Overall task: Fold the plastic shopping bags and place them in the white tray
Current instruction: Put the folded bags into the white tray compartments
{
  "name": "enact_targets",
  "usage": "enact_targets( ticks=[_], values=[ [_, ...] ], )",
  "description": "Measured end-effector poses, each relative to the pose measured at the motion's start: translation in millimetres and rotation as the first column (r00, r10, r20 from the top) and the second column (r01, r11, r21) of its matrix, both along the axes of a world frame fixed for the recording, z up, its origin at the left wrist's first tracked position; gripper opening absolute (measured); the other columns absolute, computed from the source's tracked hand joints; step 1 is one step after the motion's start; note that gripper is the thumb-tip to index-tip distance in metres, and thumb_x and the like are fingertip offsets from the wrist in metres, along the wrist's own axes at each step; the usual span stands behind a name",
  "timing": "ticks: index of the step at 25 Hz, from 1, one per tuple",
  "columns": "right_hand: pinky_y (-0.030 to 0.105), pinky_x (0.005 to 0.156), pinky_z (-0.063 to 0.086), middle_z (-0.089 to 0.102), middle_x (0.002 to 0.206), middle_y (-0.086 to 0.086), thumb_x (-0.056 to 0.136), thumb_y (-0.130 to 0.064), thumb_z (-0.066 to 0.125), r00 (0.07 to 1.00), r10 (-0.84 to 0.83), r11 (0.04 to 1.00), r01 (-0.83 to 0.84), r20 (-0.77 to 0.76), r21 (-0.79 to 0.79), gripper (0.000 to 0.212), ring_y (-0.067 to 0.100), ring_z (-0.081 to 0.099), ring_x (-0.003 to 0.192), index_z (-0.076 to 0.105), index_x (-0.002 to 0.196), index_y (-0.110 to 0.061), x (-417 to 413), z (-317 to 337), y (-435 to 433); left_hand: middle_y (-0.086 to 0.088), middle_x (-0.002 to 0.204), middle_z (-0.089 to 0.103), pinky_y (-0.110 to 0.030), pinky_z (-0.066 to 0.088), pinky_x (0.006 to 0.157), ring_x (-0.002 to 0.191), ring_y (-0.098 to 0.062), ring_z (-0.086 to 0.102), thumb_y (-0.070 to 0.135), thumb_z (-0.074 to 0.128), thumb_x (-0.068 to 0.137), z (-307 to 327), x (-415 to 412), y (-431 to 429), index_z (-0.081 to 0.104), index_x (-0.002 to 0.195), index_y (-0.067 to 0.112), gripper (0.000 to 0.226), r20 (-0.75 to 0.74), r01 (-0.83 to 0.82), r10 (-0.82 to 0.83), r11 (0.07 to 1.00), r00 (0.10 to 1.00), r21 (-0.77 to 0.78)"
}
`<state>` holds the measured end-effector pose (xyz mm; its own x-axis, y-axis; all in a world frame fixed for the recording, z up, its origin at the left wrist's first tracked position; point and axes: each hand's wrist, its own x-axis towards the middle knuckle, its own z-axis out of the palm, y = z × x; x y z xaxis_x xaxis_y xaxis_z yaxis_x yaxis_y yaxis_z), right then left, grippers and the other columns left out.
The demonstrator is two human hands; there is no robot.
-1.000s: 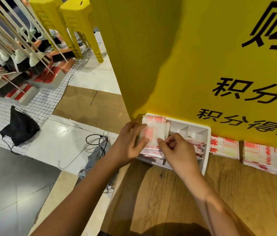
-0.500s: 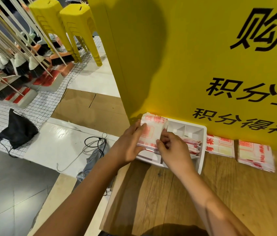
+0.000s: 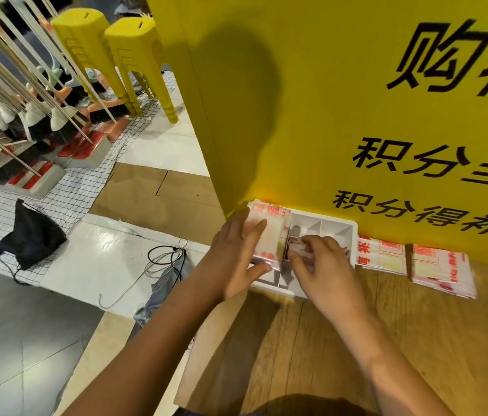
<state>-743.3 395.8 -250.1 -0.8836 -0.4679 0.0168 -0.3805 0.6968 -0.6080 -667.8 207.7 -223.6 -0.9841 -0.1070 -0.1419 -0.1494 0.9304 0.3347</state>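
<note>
Neatly folded bags point(image 3: 269, 235), red-printed white.

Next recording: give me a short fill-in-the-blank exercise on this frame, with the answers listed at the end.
The white tray stands on the wooden table against a ___ board.
To the tray's right, ___ stacks of folded bags lie on the table.
The left hand holds a bag stack at the tray's ___ end, while the right hand pinches a folded bag inside it.
Missing words: yellow; two; left.
</note>
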Motion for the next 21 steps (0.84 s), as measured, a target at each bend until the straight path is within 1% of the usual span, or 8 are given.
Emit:
enact_targets(
  ticks=[2,4,6,9,13,16,19,21],
  values=[
    [0.042,0.076,0.051,0.061,0.112,0.012,0.086,-0.031,0.071,0.966,0.059,0.966,0.009,-0.254,0.257,0.038,0.033,0.06,0.101,0.065,0.117,-0.011,-8,6,29,-0.013,0.166,0.002,-0.049,0.01,0.122,0.152,-0.033,0.001,0.047,0.056,0.097,15,-17,26,0.021,0.157,0.022,0.074,0.039,0.074,-0.068,0.985,0.997,-0.159],
    [0.045,0.075,0.049,0.062,0.11,0.018,0.08,-0.027,0.075,0.938,0.056,0.917,0.087,-0.341,0.39,0.035,0.039,0.059,0.099,0.068,0.109,-0.008,-16,12,61,-0.015,0.166,0.0,-0.051,0.003,0.123,0.152,-0.034,-0.003,0.044,0.055,0.098,22,-40,65,0.023,0.156,0.02,0.07,0.133,0.169,-0.138,0.948,0.982,-0.268],
    [0.045,0.076,0.048,0.063,0.111,0.019,0.079,-0.028,0.076,0.943,-0.002,0.896,0.149,-0.333,0.418,0.036,0.04,0.059,0.1,0.068,0.108,-0.008,-23,17,92,-0.016,0.165,0.002,-0.052,0.002,0.122,0.152,-0.033,-0.001,0.039,0.056,0.098,24,-61,104,0.027,0.154,0.018,0.066,0.168,0.236,-0.194,0.929,0.966,-0.285],
    [0.045,0.079,0.048,0.062,0.115,0.017,0.081,-0.032,0.075,0.949,-0.075,0.874,0.21,-0.307,0.438,0.039,0.039,0.059,0.104,0.067,0.112,-0.01,-29,17,137,-0.017,0.163,0.011,-0.05,0.008,0.121,0.15,-0.033,0.007,0.037,0.058,0.098,16,-88,151,0.03,0.152,0.016,0.065,0.214,0.324,-0.272,0.909,0.938,-0.264],
    [0.046,0.079,0.05,0.063,0.114,0.018,0.079,-0.029,0.076,0.951,-0.134,0.842,0.258,-0.28,0.474,0.037,0.039,0.06,0.103,0.068,0.111,-0.01,-39,5,199,-0.018,0.157,0.021,-0.05,0.013,0.121,0.146,-0.035,0.016,0.026,0.057,0.097,-8,-121,206,0.035,0.148,0.014,0.057,0.334,0.41,-0.299,0.846,0.894,-0.342],
    [0.045,0.081,0.049,0.064,0.115,0.017,0.08,-0.024,0.076,0.964,-0.121,0.846,0.226,-0.239,0.483,0.037,0.039,0.06,0.104,0.069,0.113,-0.009,-55,-7,226,-0.019,0.149,0.032,-0.048,0.018,0.12,0.14,-0.037,0.027,0.009,0.055,0.092,-26,-140,229,0.036,0.146,0.011,0.057,0.369,0.385,-0.249,0.85,0.896,-0.361],
    [0.042,0.096,0.043,0.055,0.138,0.011,0.095,-0.022,0.059,0.974,-0.144,0.877,0.208,-0.176,0.433,0.04,0.033,0.051,0.124,0.056,0.134,-0.015,-79,-21,233,-0.019,0.142,0.041,-0.052,0.014,0.121,0.137,-0.037,0.034,0.004,0.057,0.088,-43,-148,237,0.035,0.144,0.011,0.061,0.348,0.314,-0.189,0.882,0.918,-0.35],
    [0.039,0.098,0.04,0.05,0.145,0.006,0.098,-0.022,0.053,0.98,-0.128,0.902,0.178,-0.151,0.393,0.042,0.029,0.046,0.129,0.05,0.14,-0.018,-96,-26,232,-0.018,0.14,0.042,-0.053,0.015,0.121,0.135,-0.036,0.037,0.004,0.063,0.085,-52,-149,241,0.033,0.145,0.011,0.067,0.334,0.286,-0.166,0.892,0.928,-0.35]
  ],
)
